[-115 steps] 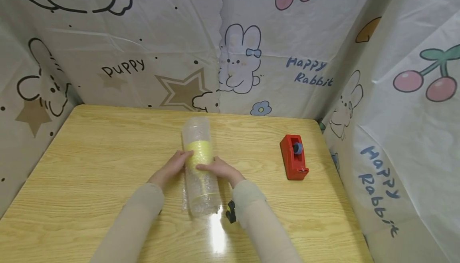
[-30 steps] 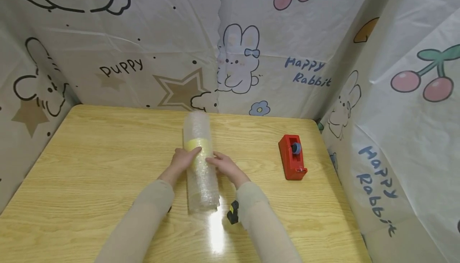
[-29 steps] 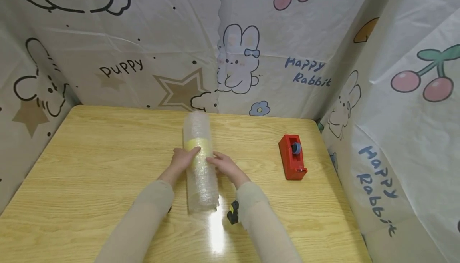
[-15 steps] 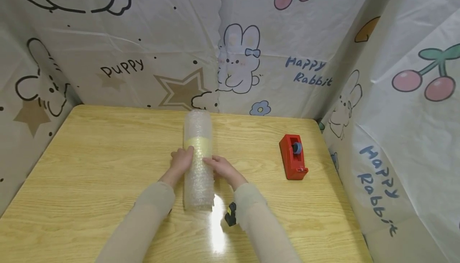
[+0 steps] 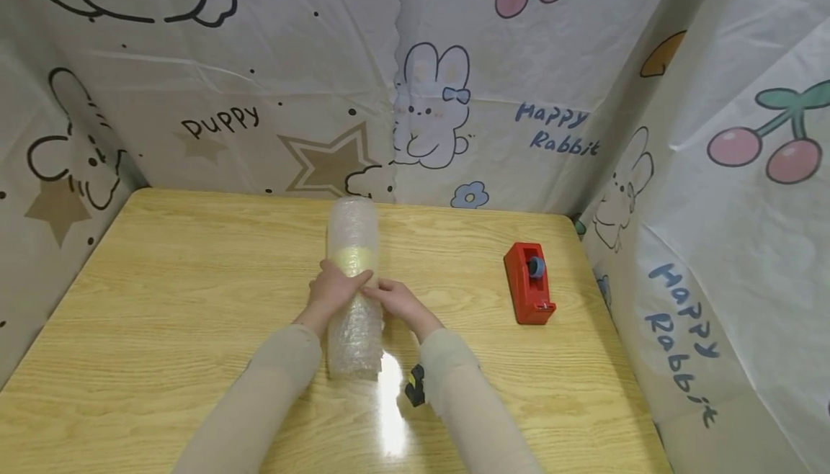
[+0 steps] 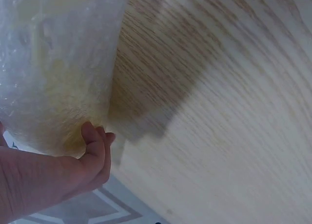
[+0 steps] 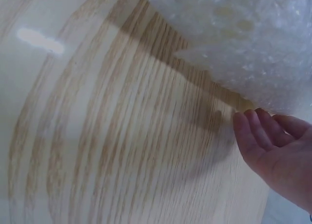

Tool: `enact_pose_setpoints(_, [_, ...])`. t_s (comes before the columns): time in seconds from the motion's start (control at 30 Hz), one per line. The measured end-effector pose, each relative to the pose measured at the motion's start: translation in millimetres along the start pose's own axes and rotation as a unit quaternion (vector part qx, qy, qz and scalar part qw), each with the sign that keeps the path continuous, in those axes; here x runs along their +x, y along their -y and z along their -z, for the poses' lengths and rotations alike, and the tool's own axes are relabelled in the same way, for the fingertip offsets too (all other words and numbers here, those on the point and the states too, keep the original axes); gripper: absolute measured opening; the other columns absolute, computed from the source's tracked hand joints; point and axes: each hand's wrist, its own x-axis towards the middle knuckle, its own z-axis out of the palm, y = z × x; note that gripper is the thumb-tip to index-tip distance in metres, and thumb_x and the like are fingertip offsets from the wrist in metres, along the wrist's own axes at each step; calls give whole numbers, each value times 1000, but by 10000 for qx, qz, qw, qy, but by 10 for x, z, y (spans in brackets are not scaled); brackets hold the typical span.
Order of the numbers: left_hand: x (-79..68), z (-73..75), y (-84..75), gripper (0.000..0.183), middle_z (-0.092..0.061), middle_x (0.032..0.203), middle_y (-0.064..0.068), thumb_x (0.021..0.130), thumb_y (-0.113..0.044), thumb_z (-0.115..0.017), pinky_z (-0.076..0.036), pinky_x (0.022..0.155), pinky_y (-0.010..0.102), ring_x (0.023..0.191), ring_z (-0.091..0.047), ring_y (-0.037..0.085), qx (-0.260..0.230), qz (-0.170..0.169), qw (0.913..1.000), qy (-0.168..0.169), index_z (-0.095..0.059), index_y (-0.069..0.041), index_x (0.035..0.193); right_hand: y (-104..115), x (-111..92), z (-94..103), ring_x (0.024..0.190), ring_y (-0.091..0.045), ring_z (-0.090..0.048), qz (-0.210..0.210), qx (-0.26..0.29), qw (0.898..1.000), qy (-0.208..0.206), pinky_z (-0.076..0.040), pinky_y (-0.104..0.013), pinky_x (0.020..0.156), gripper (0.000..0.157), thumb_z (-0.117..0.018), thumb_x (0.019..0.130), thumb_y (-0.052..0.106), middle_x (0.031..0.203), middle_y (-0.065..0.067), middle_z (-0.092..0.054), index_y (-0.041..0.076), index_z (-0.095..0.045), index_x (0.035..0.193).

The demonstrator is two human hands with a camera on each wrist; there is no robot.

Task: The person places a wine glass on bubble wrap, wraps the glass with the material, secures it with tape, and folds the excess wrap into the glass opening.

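A long roll of bubble wrap [image 5: 354, 341] lies lengthwise on the table, something yellow showing through its middle. My left hand [image 5: 332, 290] holds it from the left, thumb across the top; in the left wrist view the fingers of the left hand [image 6: 68, 170] curl against the side of the bubble wrap [image 6: 53, 63]. From the right, my right hand [image 5: 402, 302] holds the roll with its thumb on top. The right wrist view has the curled fingers of the right hand [image 7: 275, 141] at the lower edge of the bubble wrap [image 7: 253, 53]. What lies inside is unclear.
A red tape dispenser [image 5: 529, 283] with a small blue-rimmed roll stands on the right of the wooden table [image 5: 194, 265]. A small black and yellow object [image 5: 415, 386] lies beside the right sleeve. Printed curtains [image 5: 259, 63] hang behind and at both sides.
A loose strip seen earlier on the roll's left no longer shows, and the yellow is paler. Over the last half second the roll shifts slightly left, and my left thumb moves across its top.
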Motion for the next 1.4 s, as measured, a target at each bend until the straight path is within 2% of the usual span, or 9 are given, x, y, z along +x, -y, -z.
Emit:
enact_pose_setpoints(0.2, [21, 23, 9, 92, -28, 131, 35, 82, -50, -58, -42, 94, 55, 113, -43, 49, -167, 66, 9998, -128, -20, 14, 137, -27, 24, -15, 97, -23, -61, -21, 265, 9987, -444, -50, -39, 89, 44, -40, 98, 32, 124, -16, -61, 3, -58, 125])
enact_pose_setpoints(0.33, [26, -3, 15, 95, -27, 137, 37, 84, -47, -56, -39, 100, 54, 119, -40, 49, -490, -22, 9988, 40, -9, 12, 141, -55, 17, -14, 89, -20, -61, -90, 453, 9928, -1105, -54, -36, 84, 37, -51, 95, 31, 124, -14, -62, 5, -63, 119])
enact_pose_setpoints(0.43, [10, -45, 14, 96, -27, 138, 37, 86, -45, -54, -38, 103, 54, 123, -39, 49, -784, -33, 9968, 167, 1, 10, 142, -63, 7, -7, 95, -23, -62, -33, 720, 9872, -1423, -55, -37, 82, 32, -59, 91, 27, 121, -14, -64, 5, -67, 114])
enact_pose_setpoints(0.53, [-13, -93, -1, 92, -31, 135, 37, 88, -44, -51, -39, 102, 53, 121, -41, 48, -930, -26, 9956, 142, 0, 11, 141, -75, 0, 1, 103, -26, -62, 67, 869, 9834, -1593, -54, -38, 82, 28, -64, 88, 23, 116, -14, -66, 4, -69, 108])
enact_pose_setpoints(0.7, [-41, -143, -22, 97, -30, 136, 35, 84, -51, -57, -38, 102, 54, 123, -39, 47, -810, -7, 9967, 104, -5, 7, 141, -99, 13, 10, 96, -25, -63, 36, 1058, 9805, -1656, -54, -40, 84, 28, -66, 87, 22, 112, -14, -67, 2, -68, 107])
enact_pose_setpoints(0.97, [-49, -98, -21, 99, -38, 134, 29, 80, -54, -60, -38, 98, 57, 121, -39, 45, -538, 148, 9984, 105, -10, 5, 141, -136, 54, 1, 104, -33, -62, -470, 1489, 9788, -1327, -54, -36, 86, 55, -64, 88, 25, 119, -24, -61, -8, -48, 129])
enact_pose_setpoints(1.2, [22, -104, 18, 98, -30, 135, 37, 82, -54, -56, -36, 103, 56, 122, -38, 50, -822, 25, 9965, 142, -17, 17, 137, -145, 72, 10, 110, -31, -60, -564, 1483, 9814, -1079, -51, -36, 92, 49, -59, 90, 34, 123, -20, -60, -3, -58, 123])
enact_pose_setpoints(1.3, [26, -116, 29, 98, -30, 137, 38, 84, -52, -55, -34, 106, 54, 125, -36, 50, -1079, -56, 9941, 134, -11, 16, 139, -106, 51, 23, 112, -29, -58, -476, 1321, 9822, -1248, -49, -37, 94, 45, -62, 89, 34, 125, -17, -60, 0, -62, 118])
enact_pose_setpoints(1.4, [8, -134, 14, 93, -34, 137, 35, 85, -50, -55, -35, 104, 56, 125, -36, 49, -940, -130, 9955, 34, -11, 9, 141, -68, 23, 36, 108, -26, -59, -398, 1254, 9807, -1444, -50, -36, 92, 42, -65, 87, 32, 122, -15, -62, 0, -65, 113])
